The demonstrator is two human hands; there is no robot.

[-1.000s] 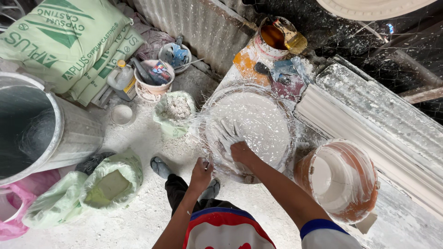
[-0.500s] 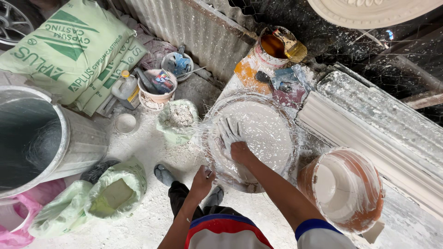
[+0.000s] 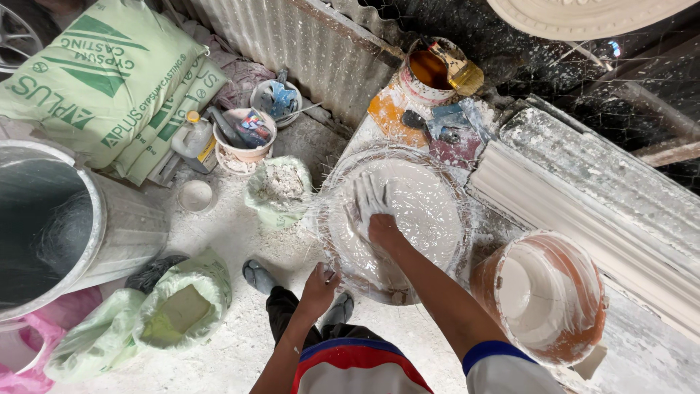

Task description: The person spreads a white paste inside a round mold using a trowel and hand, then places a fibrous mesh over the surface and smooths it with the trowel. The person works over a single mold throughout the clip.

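Note:
A round white plaster mould (image 3: 430, 211) lies on the workbench, covered in wet plaster and thin fibre strands. My right hand (image 3: 370, 211), coated in white plaster, presses flat on the mould's left part with fingers spread. My left hand (image 3: 321, 281) grips the mould's near rim, fingers curled over the edge. An orange bucket (image 3: 547, 295) smeared with white plaster stands to the right of the mould, by my right arm.
A large metal drum (image 3: 65, 226) stands at left, green sacks (image 3: 109, 80) behind it. Small tubs (image 3: 244, 135) with tools, a bottle (image 3: 194, 138) and plastic bags of powder (image 3: 277, 186) sit on the floor. A tin with a brush (image 3: 434, 69) and white cornice lengths (image 3: 583, 211) lie at right.
My right hand has slid slightly left and down across the wet plaster. The camera has shifted a little; my left hand stays on the rim.

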